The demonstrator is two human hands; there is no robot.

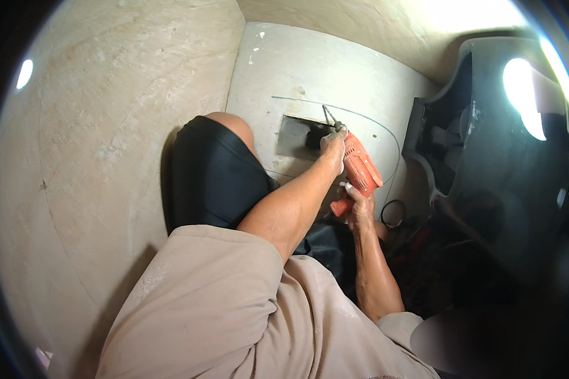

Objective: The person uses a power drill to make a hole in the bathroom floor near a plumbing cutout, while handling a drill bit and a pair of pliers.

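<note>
An orange power drill [364, 169] is held in both hands, its thin bit [329, 115] pointing up and away from me. My left hand [334, 150] is wrapped around the drill's front end, just behind the chuck. Lower down, my right hand [360, 203] grips the rear handle; its trigger is hidden. The bit's tip is at a dark curved line drawn on a pale panel [259, 72]; whether it touches the surface I cannot tell. Just left of the drill, a rectangular opening [291, 136] is cut in that panel, dark inside.
A plastered wall [101, 126] rises close on the left. My bent knee in black shorts [224, 170] lies between it and the drill. At the right stands a large dark glossy object with a curved edge [493, 139]. A black cable loop [394, 213] hangs beside my right hand.
</note>
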